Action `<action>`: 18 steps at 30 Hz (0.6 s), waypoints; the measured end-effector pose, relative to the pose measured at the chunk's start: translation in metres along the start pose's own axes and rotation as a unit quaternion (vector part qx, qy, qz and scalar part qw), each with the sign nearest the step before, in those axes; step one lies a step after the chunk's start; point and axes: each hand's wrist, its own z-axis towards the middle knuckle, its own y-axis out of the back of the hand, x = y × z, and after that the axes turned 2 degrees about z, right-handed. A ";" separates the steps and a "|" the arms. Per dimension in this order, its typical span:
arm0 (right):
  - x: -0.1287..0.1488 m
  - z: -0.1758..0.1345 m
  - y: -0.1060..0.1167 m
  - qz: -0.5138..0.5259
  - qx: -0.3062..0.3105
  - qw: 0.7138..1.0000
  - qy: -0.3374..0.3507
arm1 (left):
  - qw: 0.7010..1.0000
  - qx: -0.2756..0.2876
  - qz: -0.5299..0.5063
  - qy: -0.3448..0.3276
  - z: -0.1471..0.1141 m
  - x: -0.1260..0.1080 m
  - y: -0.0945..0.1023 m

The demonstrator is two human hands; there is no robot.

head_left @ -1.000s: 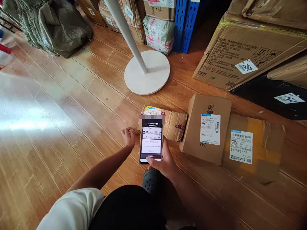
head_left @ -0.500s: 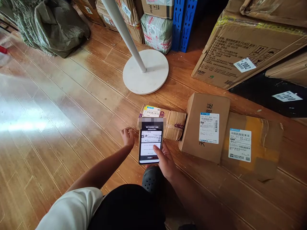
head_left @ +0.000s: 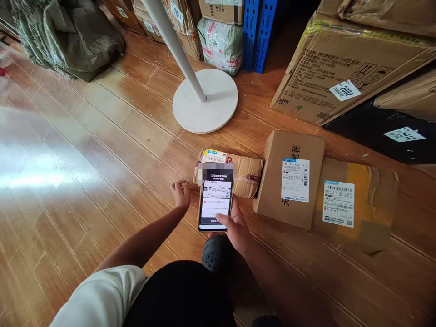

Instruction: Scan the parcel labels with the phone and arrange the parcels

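Observation:
My right hand [head_left: 239, 227] is wrapped round a smartphone [head_left: 215, 200], its thumb over the lower part of the lit screen. On that screen are a picture of a label and a white panel with a red mark beside one line of text. A small taped cardboard box [head_left: 247, 173] lies just beyond the phone, partly covered by it, with a shipping label [head_left: 214, 156] on top. Left of the phone, my left hand [head_left: 180, 194] is low near the small box's left end, fingers curled in and nothing visible in them.
A brown carton [head_left: 269, 181] and a flatter, tape-patched carton [head_left: 371, 204] continue the row rightward. A round white stand base [head_left: 218, 109] is ahead. Larger boxes [head_left: 340, 63] stack at upper right, beside a blue rack post [head_left: 257, 36]. A grey-green sack [head_left: 81, 41] slumps upper left.
My right thumb has slid down the screen, and a red mark now shows beside a line in the panel. The phone has shifted slightly right. My left hand stays in place.

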 end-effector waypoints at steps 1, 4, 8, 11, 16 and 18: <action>-0.001 0.000 0.000 -0.001 -0.005 1.000 0.003 | 1.000 -0.002 0.000 0.003 0.000 0.000 0.000; -0.001 0.001 0.000 -0.009 -0.007 1.000 0.011 | 1.000 -0.003 -0.001 0.010 -0.001 -0.002 0.001; 0.000 -0.001 0.000 -0.005 0.022 1.000 0.009 | 1.000 -0.001 -0.001 0.016 -0.002 -0.004 0.002; 0.000 -0.002 0.000 -0.011 0.014 1.000 0.013 | 1.000 -0.001 -0.001 0.020 -0.002 -0.005 0.002; 0.000 -0.005 0.006 -0.021 0.033 0.999 0.000 | 1.000 -0.003 -0.007 0.023 -0.002 -0.007 0.002; 0.003 -0.007 0.013 -0.023 0.037 0.999 -0.002 | 1.000 -0.005 -0.009 0.020 -0.002 -0.008 0.002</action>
